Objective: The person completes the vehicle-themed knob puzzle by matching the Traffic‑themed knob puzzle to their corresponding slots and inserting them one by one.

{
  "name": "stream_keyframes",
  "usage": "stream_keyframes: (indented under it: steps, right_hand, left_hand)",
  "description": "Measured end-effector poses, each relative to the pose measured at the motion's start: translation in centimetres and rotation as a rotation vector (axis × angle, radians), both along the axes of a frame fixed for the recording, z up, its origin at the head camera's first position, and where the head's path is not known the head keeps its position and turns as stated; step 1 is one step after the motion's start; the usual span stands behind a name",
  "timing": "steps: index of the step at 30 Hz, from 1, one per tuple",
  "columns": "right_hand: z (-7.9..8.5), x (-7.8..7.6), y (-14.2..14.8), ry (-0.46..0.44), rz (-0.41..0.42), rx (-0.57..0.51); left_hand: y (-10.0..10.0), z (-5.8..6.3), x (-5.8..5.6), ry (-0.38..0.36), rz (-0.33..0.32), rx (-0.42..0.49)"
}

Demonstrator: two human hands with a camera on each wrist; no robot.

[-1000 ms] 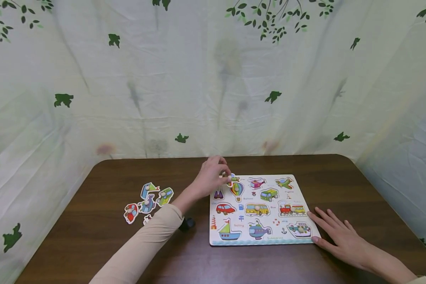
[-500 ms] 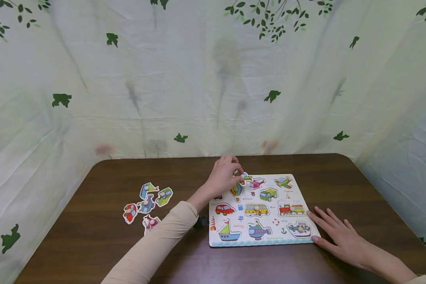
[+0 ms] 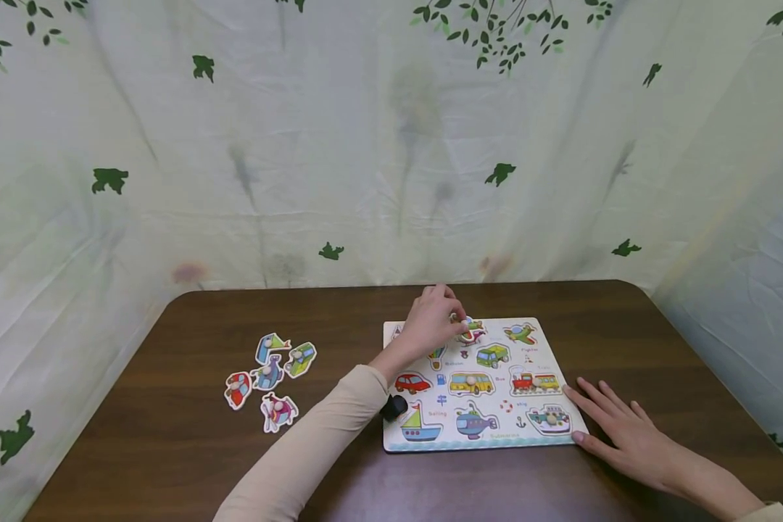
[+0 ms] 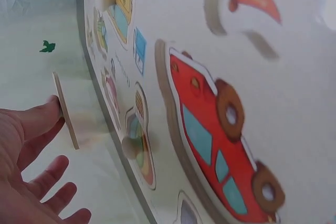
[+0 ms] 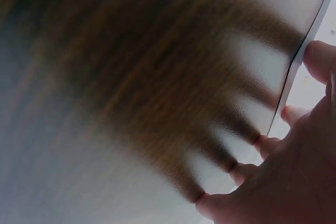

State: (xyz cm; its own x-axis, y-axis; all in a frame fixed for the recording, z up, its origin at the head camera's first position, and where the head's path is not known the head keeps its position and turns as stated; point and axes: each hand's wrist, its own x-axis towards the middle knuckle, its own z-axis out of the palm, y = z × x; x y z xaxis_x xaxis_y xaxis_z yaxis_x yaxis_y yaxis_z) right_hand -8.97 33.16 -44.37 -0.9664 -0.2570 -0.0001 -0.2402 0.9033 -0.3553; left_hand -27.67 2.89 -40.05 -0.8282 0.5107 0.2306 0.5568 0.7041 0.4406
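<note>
My left hand (image 3: 433, 320) pinches a small wooden puzzle piece (image 3: 475, 325) above the top edge of the puzzle board (image 3: 509, 442), over the red helicopter picture (image 3: 473, 338). The left wrist view shows that puzzle piece (image 4: 67, 116) edge-on between thumb and finger, apart from the board, with the other fingers loosely spread. Its picture is mostly hidden. On the board's right edge, my right hand (image 3: 633, 442) rests with straight, spread fingers. In the right wrist view, the right thumb and fingertips (image 5: 317, 59) lie along the board edge and the table.
Several loose puzzle pieces lie on the brown table (image 3: 170, 435) to the left, including a red one (image 3: 238, 390) and a pink one (image 3: 278, 412). Knobbed pieces such as the yellow bus (image 3: 472, 383) sit in the board. A black object (image 3: 394, 407) is beside the left wrist.
My left hand has moved right along the board's top edge with the puzzle piece, from near the balloon to over the helicopter. The right hand has stayed in place.
</note>
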Motion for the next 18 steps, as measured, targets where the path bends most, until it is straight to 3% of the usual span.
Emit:
stream_keyframes:
  steps: [18]
  right_hand:
    - [-0.1, -0.2, 0.0, -0.017, -0.003, 0.011]
  left_hand:
    - [3.8, -0.8, 0.2, 0.0, 0.011, -0.055]
